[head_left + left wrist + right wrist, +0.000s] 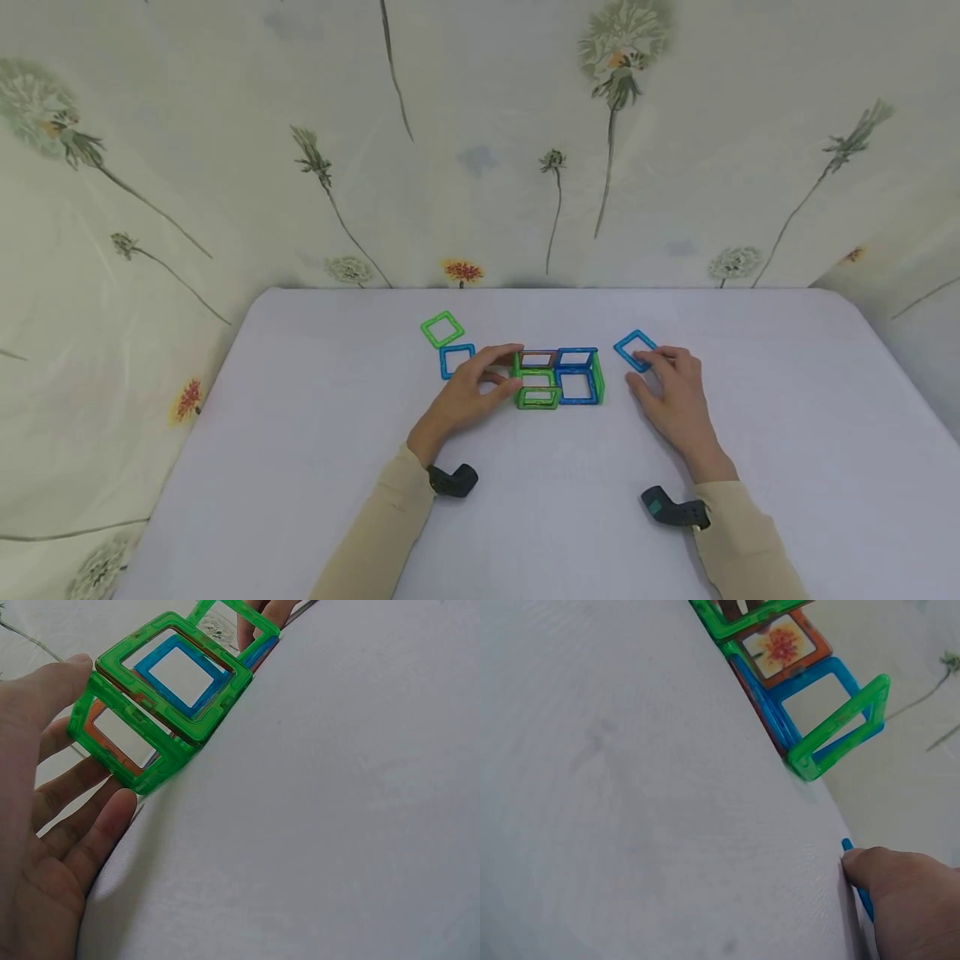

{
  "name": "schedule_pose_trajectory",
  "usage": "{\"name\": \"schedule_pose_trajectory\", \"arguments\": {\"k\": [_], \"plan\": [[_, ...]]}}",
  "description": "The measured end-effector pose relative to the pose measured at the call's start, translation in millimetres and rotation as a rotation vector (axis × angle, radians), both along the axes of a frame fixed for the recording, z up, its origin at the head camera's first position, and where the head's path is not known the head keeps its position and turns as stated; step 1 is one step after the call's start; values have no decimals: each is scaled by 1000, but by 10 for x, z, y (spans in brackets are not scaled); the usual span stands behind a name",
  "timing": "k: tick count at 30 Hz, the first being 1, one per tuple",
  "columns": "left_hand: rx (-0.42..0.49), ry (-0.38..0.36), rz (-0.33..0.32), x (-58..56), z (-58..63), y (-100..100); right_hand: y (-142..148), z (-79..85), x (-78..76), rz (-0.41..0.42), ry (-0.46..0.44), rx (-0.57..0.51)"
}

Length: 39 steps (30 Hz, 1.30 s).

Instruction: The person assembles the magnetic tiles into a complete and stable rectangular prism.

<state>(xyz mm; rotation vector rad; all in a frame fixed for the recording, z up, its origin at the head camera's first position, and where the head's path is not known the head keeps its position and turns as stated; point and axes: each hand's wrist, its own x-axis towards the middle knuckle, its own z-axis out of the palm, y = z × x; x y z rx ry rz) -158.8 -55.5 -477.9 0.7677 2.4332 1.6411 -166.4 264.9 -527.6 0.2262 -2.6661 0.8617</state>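
A low structure of square magnetic tiles point(558, 379) stands on the table, with green, orange and blue frames joined. Green frames form both ends; the orange and one blue frame rise along the back. In the head view my left hand point(472, 392) holds its left end, index finger at the back corner and thumb nearer the front. The left wrist view shows the thumb at the edge of a green tile point(109, 679). Apart from the structure, to its right, my right hand point(675, 400) pinches a blue square tile point(624, 357). Only that tile's edge shows in the right wrist view.
Behind the left hand lie a loose green square tile point(431, 335) and another blue square tile point(442, 363), partly covered by that hand. The white table point(555, 508) meets a flower-patterned cloth point(480, 208) at its far edge. Each wrist wears a black strap.
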Motion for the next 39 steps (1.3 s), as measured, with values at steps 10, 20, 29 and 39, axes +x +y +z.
{"name": "schedule_pose_trajectory", "arguments": {"k": [10,20,29,39], "plan": [[-14,9,-7,8,3,-20,-18,10,15,-46,18,-26],[-21,12,-4,4,-16,-25,4,11,15,-46,68,-75],[-23,16,-6,-8,-23,-15,36,21,25,-139,76,-201],[-31,5,-9,-5,-6,-10,27,84,44,-192,170,-295]]}}
